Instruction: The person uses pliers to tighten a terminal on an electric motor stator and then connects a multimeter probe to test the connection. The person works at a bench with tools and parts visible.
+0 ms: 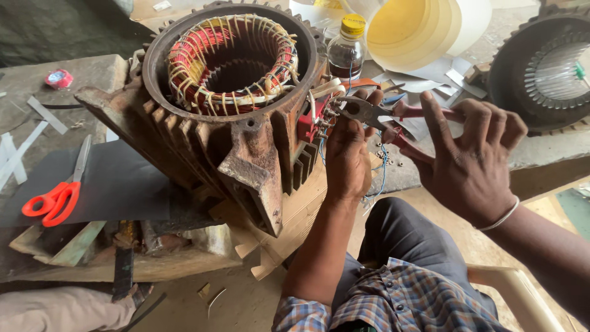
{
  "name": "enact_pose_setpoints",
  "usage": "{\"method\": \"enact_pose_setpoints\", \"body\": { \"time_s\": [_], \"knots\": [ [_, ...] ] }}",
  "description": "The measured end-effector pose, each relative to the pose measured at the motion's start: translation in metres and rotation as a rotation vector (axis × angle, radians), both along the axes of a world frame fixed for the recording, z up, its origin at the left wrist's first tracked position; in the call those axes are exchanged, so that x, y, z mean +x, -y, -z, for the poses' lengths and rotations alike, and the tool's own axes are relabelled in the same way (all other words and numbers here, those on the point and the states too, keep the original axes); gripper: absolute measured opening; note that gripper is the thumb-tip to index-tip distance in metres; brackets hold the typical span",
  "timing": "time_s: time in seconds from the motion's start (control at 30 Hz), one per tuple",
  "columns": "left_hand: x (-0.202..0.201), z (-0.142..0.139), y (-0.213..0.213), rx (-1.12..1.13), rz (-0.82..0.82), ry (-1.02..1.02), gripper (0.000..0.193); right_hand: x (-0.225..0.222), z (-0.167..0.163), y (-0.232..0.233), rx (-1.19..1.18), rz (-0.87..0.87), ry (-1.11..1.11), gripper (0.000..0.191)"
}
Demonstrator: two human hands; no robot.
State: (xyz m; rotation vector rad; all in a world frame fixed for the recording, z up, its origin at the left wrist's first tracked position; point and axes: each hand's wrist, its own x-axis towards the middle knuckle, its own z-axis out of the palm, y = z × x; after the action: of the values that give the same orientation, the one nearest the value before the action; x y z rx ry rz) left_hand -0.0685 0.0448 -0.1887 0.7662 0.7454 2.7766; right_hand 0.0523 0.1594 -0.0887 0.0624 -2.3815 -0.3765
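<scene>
Right hand [473, 163] grips red-handled pliers [369, 114], jaws at the terminal leads [322, 98] on the side of the motor stator [227, 104]. Left hand [347, 150] is closed, pinching those leads. Leads look thin and springy, likely easy to nick, so hold by the sleeving; the housing looks heavy and rigid.

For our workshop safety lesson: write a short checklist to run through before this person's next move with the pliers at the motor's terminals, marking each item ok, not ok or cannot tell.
1. Pliers firmly held: right hand grips the red handles: ok.
2. Left hand steadying the white wires at the terminals: ok.
3. Left fingertips away from the plier tips: they sit right beside them: not ok.
4. Motor resting steadily on the bench: cannot tell.
5. Bottle capped, standing behind the work: ok.
6. Scissors away from both hands: ok.
</scene>
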Motion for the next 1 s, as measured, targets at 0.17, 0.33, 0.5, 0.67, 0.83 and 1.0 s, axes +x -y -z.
{"method": "enact_pose_setpoints", "body": {
  "time_s": [0.17, 0.33, 0.5, 0.67, 0.83, 1.0],
  "knots": [
    [-0.002, 0.002, 0.0, 0.067, 0.024, -0.042, 0.047, 0.0, 0.001, 0.002, 0.004, -0.002, 0.014, 0.083],
    [-0.002, 0.001, -0.003, 0.158, 0.051, -0.031, 0.048, -0.002, -0.005, 0.001, -0.002, -0.046, 0.035, 0.081],
    [0.0, -0.003, -0.006, 0.2, 0.063, -0.005, 0.05, 0.001, -0.012, 0.005, 0.064, -0.018, 0.045, 0.08],
    [0.001, 0.0, -0.014, 0.242, 0.062, -0.005, 0.05, -0.006, -0.008, 0.0, 0.16, -0.064, -0.065, 0.072],
    [-0.009, 0.012, -0.021, 0.337, 0.154, -0.026, 0.05, -0.019, -0.009, -0.02, 0.151, -0.171, -0.004, 0.068],
    [-0.037, 0.025, -0.034, 0.609, 0.481, -0.053, 0.057, -0.018, -0.017, -0.029, 0.239, -0.044, 0.171, 0.071]
  ]
}}
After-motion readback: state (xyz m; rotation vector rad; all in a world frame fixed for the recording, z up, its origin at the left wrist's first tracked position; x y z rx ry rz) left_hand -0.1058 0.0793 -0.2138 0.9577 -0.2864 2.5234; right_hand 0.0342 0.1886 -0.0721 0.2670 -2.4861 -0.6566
